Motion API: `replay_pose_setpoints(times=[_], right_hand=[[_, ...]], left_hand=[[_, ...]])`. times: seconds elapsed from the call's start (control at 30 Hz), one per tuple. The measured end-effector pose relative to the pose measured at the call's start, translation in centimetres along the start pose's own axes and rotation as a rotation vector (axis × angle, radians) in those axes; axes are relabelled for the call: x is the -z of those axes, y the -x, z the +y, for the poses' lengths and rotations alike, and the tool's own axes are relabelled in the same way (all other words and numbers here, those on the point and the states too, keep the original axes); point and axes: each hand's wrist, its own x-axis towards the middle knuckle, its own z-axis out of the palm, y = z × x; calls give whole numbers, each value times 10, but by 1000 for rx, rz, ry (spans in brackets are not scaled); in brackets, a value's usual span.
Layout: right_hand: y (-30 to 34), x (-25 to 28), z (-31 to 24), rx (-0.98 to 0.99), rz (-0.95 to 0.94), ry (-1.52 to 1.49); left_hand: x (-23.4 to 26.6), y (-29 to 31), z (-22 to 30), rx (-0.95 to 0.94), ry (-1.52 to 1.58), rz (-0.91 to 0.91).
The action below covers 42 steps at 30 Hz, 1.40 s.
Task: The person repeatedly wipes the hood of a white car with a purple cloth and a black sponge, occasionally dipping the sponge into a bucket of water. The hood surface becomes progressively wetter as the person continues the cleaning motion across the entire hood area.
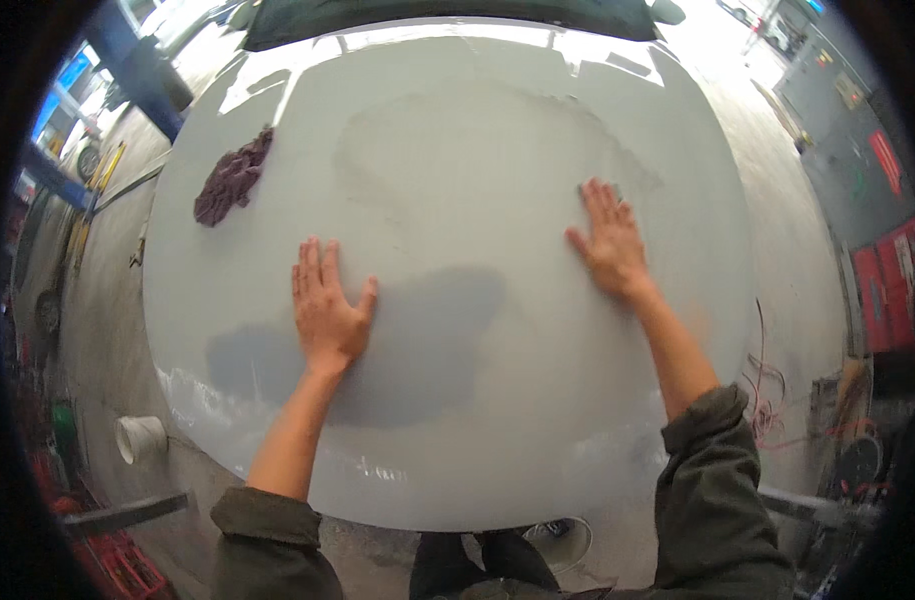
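Observation:
A large pale grey car hood [457, 210] fills the middle of the view, its windshield [447, 15] at the far edge. My left hand [329, 310] lies on the left half of the hood, palm down and fingers spread, beside a darker grey patch. Farther right, my right hand [610, 238] rests on the hood with its fingers stretched out, near the edge of a faint curved smear. Neither hand holds anything. A crumpled purple-brown cloth [233, 178] sits on the hood at the far left, apart from my left hand.
A white bucket [141, 440] lies tipped on the floor at the left. Blue posts [137, 70] stand behind it, farther off. Red hose [767, 400] is coiled on the floor at the right, below a grey cabinet [827, 130] and red boxes [889, 285].

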Motion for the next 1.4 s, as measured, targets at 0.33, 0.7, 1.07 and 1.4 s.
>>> replay_pose_setpoints(times=[0.33,0.7,1.07,1.4], right_hand=[[305,3,-70,287,-98,12],[86,14,-4,-113,73,-18],[355,-36,-215,-286,142,-66],[380,-35,-91,-336,156,56]], left_hand=[[-4,0,-1,10,-43,11],[-15,2,-4,-17,-86,-3],[-21,-11,-13,-35,-75,8],[-4,41,-51,-411,-41,-67]])
